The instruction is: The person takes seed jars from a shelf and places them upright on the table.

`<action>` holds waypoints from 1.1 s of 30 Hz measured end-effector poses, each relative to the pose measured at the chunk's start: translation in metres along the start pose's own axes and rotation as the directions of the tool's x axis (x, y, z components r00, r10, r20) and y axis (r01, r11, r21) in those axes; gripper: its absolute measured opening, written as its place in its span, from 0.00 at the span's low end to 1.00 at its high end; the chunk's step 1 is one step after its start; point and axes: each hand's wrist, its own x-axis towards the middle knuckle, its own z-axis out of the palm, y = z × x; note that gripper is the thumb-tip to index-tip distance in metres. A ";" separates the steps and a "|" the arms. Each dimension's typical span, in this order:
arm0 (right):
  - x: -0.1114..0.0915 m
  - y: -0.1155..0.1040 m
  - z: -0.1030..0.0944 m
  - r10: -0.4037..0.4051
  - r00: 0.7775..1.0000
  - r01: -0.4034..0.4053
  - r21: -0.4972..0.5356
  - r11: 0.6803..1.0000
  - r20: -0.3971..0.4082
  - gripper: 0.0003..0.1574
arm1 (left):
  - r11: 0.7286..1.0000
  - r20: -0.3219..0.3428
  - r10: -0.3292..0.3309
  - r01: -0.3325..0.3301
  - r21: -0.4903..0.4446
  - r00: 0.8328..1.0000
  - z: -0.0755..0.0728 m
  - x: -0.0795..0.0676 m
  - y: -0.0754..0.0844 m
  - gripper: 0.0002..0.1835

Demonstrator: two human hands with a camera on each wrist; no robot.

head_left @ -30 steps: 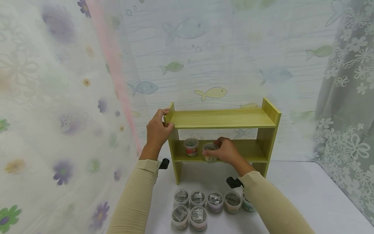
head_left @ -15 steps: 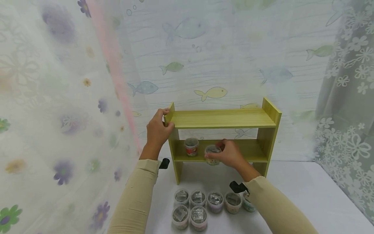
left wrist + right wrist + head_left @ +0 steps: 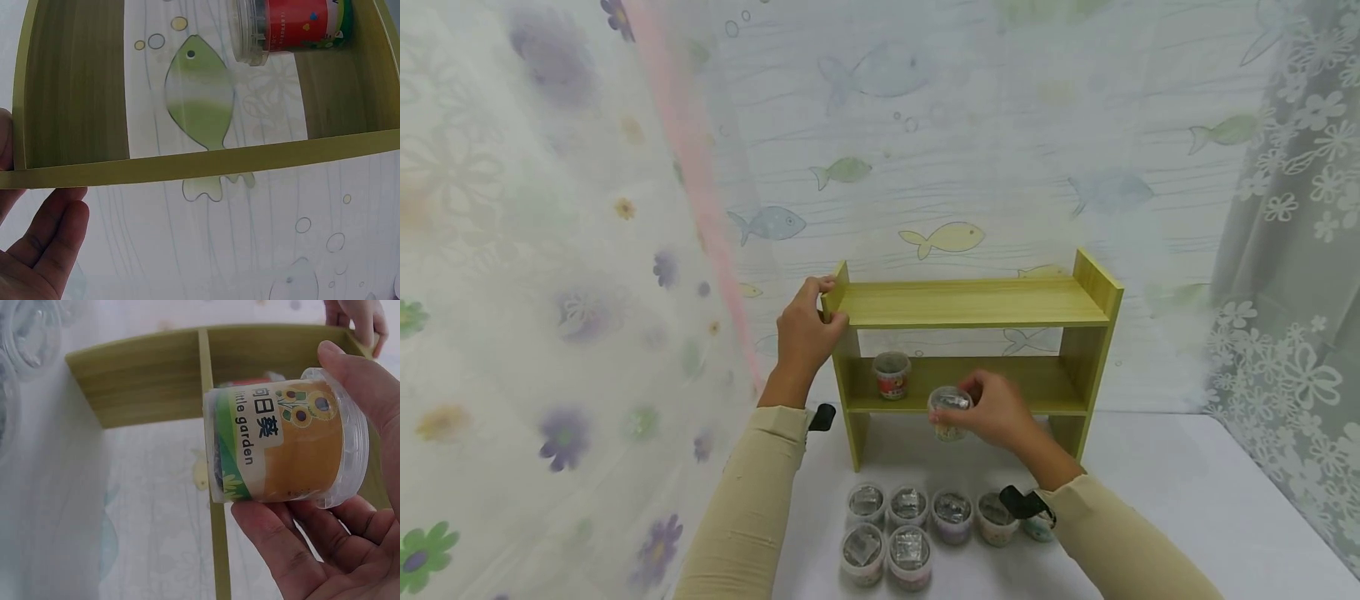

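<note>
My right hand holds a clear plastic tub between thumb and fingers, in front of the middle board of a yellow-green wooden shelf. In the right wrist view this tub shows an orange sunflower label reading "little garden". My left hand grips the top of the shelf's left side panel, thumb on the near side. Left on the middle board stands a tub with a red label; its red label shows at the top of the left wrist view.
Several similar tubs with silvery packets inside, such as this front one, stand in two rows on the white tabletop before the shelf. My right sleeve partly covers the rightmost tub. A fish-patterned curtain hangs behind.
My right hand has brought the sunflower tub off the middle board, toward me, slightly right and lower. The left hand and the red-label tub stay where they were.
</note>
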 end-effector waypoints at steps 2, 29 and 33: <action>-0.005 0.000 0.002 -0.009 1.000 0.009 0.007 1.000 0.002 0.45 | 1.000 0.000 0.003 -0.003 0.000 1.000 0.000 0.000 0.000 0.20; -0.061 0.018 0.025 0.006 0.999 -0.006 -0.013 1.000 0.048 0.42 | 1.000 0.013 -0.011 0.011 -0.002 1.000 -0.001 0.000 0.000 0.20; -0.068 0.021 0.029 0.012 0.998 -0.012 -0.012 1.000 0.056 0.42 | 1.000 0.010 -0.007 0.008 -0.003 1.000 -0.001 0.000 0.000 0.20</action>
